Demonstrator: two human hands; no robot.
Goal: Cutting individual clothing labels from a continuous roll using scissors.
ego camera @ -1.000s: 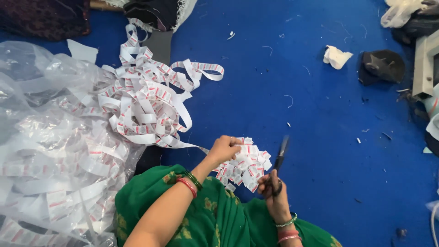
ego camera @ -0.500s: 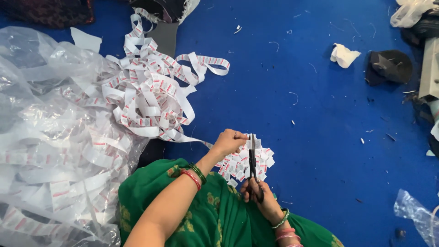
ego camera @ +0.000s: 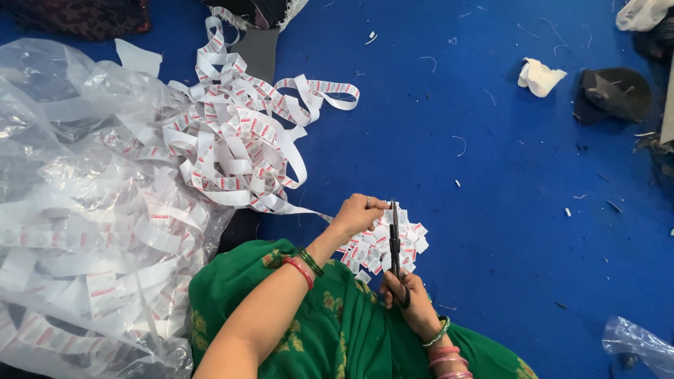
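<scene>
As we look down from the head cam, biggest thing is the blue floor. Left of the scissors lies a heap of clear plastic sheeting w/ a long white label tape looped over it, red marks along it. Tape end runs toward our left hand, which pinches it betw. fingers, just left of the scissors. Right hand is closed thru the handles of the black scissors, blades near closed, pointing away from us. Pile of cut labels sits under and around the blades. Step, we judge: snipping single labels off the tape. Next cut needs blades opened and tape fed in to the next gap.
</scene>
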